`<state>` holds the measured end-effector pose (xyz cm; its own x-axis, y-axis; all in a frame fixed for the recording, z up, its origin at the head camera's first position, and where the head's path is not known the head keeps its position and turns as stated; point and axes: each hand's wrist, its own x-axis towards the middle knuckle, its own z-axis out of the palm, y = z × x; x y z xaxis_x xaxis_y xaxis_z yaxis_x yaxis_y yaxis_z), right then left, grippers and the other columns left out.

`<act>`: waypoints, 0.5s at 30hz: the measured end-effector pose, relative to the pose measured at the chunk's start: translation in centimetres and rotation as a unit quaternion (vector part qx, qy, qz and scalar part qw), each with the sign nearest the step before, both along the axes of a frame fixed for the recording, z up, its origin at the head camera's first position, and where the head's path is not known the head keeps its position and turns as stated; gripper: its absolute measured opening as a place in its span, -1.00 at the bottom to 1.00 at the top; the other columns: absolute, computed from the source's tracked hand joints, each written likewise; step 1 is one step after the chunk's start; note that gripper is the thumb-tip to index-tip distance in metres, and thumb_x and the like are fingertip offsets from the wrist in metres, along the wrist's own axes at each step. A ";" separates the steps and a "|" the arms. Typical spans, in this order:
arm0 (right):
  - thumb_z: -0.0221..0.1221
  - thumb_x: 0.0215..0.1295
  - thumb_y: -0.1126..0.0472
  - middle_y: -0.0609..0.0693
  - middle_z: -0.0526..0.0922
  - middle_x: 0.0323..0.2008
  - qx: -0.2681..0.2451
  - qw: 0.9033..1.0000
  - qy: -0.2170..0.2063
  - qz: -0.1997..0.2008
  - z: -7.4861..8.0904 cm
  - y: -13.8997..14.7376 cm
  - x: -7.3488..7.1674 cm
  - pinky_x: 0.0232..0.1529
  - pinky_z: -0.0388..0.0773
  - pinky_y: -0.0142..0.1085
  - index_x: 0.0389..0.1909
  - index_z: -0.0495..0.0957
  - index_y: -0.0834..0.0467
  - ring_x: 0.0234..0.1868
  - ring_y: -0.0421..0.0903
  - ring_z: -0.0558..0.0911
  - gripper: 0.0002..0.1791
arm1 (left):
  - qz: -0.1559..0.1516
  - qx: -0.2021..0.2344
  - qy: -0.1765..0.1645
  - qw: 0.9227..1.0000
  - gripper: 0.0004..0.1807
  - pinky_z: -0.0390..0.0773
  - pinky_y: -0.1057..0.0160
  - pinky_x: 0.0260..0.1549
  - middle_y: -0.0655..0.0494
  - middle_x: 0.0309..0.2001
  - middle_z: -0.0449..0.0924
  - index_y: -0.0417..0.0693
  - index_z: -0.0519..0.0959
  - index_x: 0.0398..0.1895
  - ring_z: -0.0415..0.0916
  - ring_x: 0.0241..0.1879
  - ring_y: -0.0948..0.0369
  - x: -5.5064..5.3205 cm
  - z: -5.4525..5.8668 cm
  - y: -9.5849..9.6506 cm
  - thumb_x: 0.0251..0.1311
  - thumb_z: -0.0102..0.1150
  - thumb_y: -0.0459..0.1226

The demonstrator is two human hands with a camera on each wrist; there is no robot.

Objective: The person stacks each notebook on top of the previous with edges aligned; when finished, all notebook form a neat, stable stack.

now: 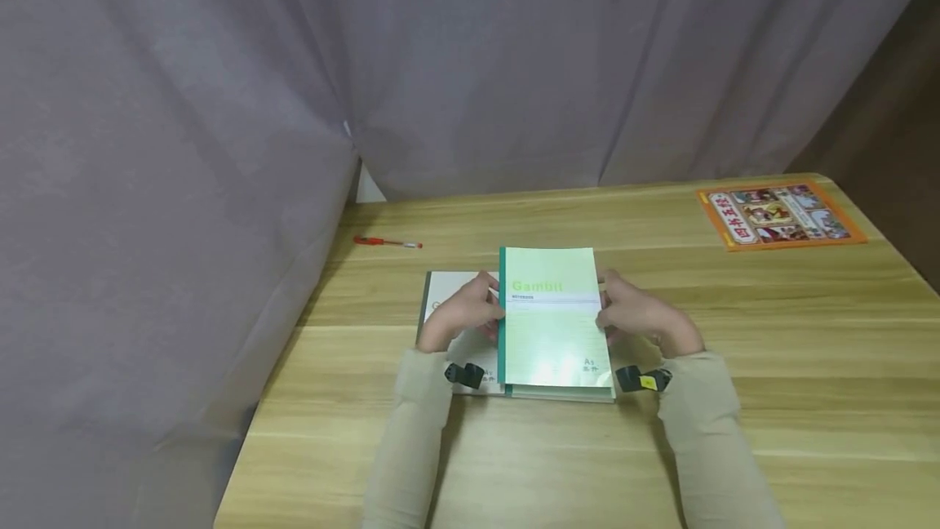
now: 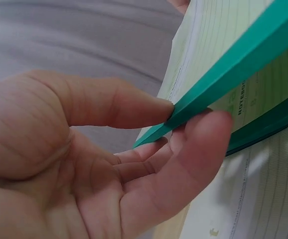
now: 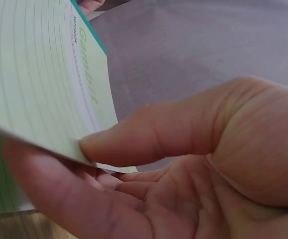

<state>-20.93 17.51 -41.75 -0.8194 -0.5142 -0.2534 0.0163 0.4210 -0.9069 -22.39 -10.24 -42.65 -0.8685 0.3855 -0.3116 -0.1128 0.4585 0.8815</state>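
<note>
A light green notebook with a teal spine is held between both hands, above the table. My left hand pinches its spine edge between thumb and fingers; the left wrist view shows the teal spine in that grip. On the opposite edge, my right hand pinches the cover, thumb on top and fingers beneath. Directly under it lies another green notebook, mostly hidden, with its teal spine showing in the left wrist view. Partly covered at the left is a white notebook with a dark spine.
A red pen lies behind the notebooks to the left. At the back right of the wooden table is an orange picture book. Grey curtain cloth hangs along the back and left sides.
</note>
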 end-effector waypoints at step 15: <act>0.01 0.10 0.60 0.41 0.46 -0.13 0.032 0.999 -0.007 -0.006 -0.8 0.3 -0.3 -0.33 0.66 0.01 0.34 -0.15 0.60 -0.29 0.10 0.64 -0.21 | -0.003 -0.075 0.027 0.997 -0.66 0.64 0.22 -0.53 -0.10 -0.28 0.55 -0.38 0.34 0.09 0.58 -0.54 0.10 -0.1 -1.5 1.1 0.27 0.08 -0.53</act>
